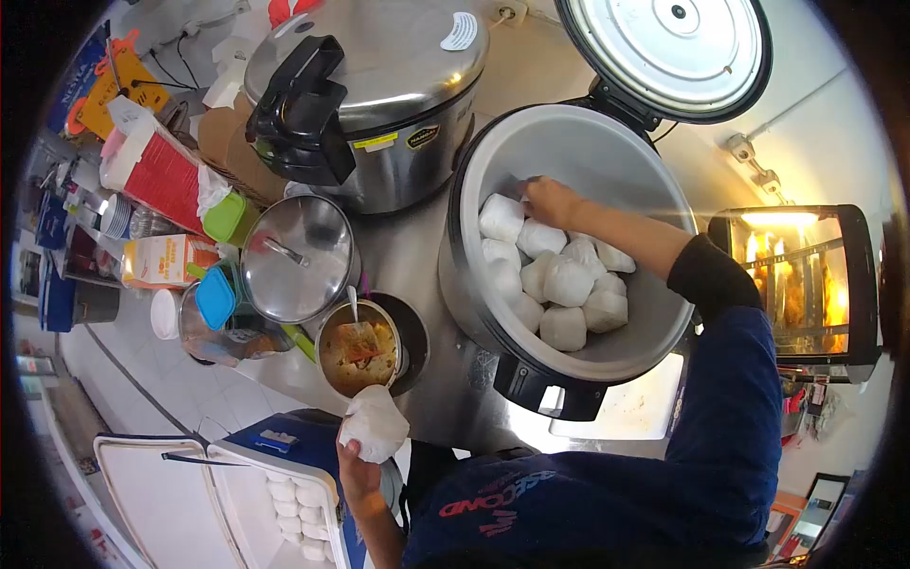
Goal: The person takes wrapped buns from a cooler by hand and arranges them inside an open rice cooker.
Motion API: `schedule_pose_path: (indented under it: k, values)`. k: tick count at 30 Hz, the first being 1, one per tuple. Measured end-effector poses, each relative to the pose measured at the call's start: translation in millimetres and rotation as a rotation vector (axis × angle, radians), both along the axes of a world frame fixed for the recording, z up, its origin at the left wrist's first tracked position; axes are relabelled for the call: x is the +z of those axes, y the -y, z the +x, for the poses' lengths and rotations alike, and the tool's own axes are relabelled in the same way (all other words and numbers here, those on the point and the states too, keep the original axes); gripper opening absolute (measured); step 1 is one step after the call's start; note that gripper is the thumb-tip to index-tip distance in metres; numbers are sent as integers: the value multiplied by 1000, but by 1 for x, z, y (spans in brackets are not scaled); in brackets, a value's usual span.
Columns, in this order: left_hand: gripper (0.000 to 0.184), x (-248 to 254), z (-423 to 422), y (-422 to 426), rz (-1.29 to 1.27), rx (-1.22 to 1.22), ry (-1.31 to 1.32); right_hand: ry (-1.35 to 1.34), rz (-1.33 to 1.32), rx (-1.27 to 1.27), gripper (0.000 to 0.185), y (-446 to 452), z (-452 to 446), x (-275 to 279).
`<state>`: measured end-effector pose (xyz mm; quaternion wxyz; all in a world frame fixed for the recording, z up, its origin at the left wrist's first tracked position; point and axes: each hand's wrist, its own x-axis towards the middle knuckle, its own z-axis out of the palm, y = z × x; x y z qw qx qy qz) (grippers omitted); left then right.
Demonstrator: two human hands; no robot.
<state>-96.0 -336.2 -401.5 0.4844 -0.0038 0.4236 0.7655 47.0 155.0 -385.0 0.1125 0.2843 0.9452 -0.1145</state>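
A white paper-wrapped bundle sits in my left hand, which is closed around its lower side, just in front of a small pot. Over to the right, my right hand reaches inside a large open rice cooker. Its fingers are curled down at the far side of the pile, beside a white wrapped bundle; what they grip, if anything, is hidden. Several similar bundles are heaped on the cooker's bottom. The cooker's lid stands raised at the back.
A second, closed cooker stands behind. Left of me are a lidded steel pot, a food pot with a spoon and plastic containers. An open cooler holds more bundles. A lit glass cabinet stands right.
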Motion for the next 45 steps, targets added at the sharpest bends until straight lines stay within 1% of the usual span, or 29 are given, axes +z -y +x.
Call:
schedule_pose_path:
  k: [2,3,6,9,12,15,18,21,24,26,27,30,33,36,39,41,42,45]
  values:
    - [75,10,1,-9,-60,31,-9,-4,44,-31,28,-7,-3,-30]
    - [76,14,2,-11,-92,49,-16,-8,64,-44,25,-5,-7,-33]
    - [75,15,1,-9,-63,30,-18,141,47,58,27,-1,-19,-34]
    - [76,16,3,-7,-70,67,-17,280,-70,15,32,1,-27,-16]
    - [75,9,2,-4,-63,58,21,358,-408,-158,38,-5,-36,-1]
    - [73,12,3,-7,-66,47,32,253,-435,-110,34,-1,-31,-1]
    - [71,6,4,-9,-78,48,24,232,-94,180,32,-21,-16,-10]
    - [71,5,3,-13,-61,10,40,252,310,147,46,-19,13,-19]
    - [71,12,6,-20,-59,-1,5,327,347,258,60,-2,26,-14]
    - [72,12,6,-18,-52,-4,16,350,448,187,63,-3,25,-32]
    - [73,12,6,-16,-50,-4,23,360,497,152,65,0,20,-32]
    - [74,5,8,-6,-104,35,57,293,162,-87,74,-10,20,-15]
    - [74,5,8,-4,-105,31,85,301,99,-217,85,-27,18,-20]
    - [73,0,8,-1,-92,40,94,90,168,-363,81,-26,25,-36]
    - [72,-3,9,0,-100,36,89,55,-244,-631,71,-7,12,9]
    - [72,-8,10,-2,-79,23,97,-34,-19,-457,63,-12,15,-22]
    - [71,-7,10,-4,-68,17,99,-79,93,-368,59,-11,13,-26]
    - [71,1,13,-11,-63,-9,98,-89,-122,-503,63,-17,11,-23]
